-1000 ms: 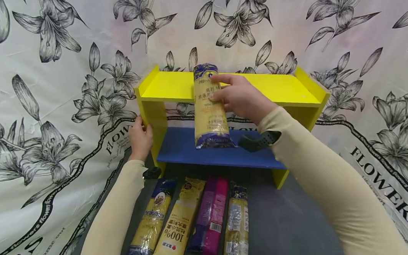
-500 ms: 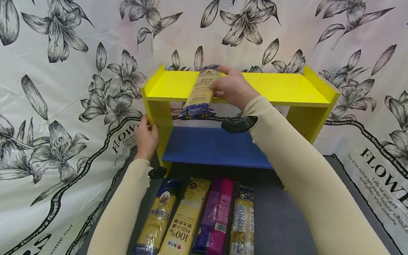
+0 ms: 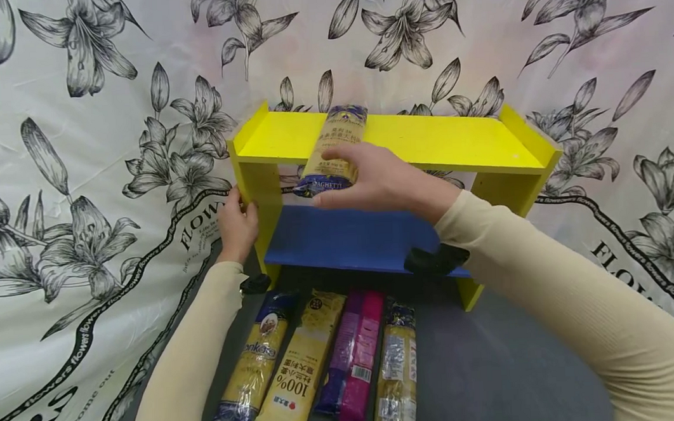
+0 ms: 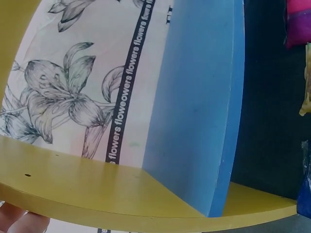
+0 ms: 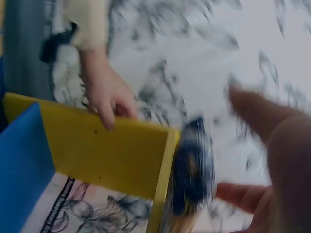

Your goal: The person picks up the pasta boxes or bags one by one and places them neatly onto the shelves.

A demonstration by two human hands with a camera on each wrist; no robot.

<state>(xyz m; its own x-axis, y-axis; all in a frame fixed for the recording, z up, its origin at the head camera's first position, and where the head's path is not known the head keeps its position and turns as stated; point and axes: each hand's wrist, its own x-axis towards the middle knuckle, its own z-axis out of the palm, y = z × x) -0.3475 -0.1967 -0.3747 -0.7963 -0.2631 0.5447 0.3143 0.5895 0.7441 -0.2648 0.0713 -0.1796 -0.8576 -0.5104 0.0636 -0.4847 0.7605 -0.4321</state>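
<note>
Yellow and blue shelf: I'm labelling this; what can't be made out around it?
Head: the right hand covers part of the long yellow and blue plastic spaghetti packet.
Right wrist: blur hides that packet's print.
Left wrist: the lower-left corner crops most of the left hand.

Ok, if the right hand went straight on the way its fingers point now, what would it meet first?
Most likely the pasta packet on the yellow shelf; in the head view the right hand overlaps its near end, but whether they touch is unclear.
</note>
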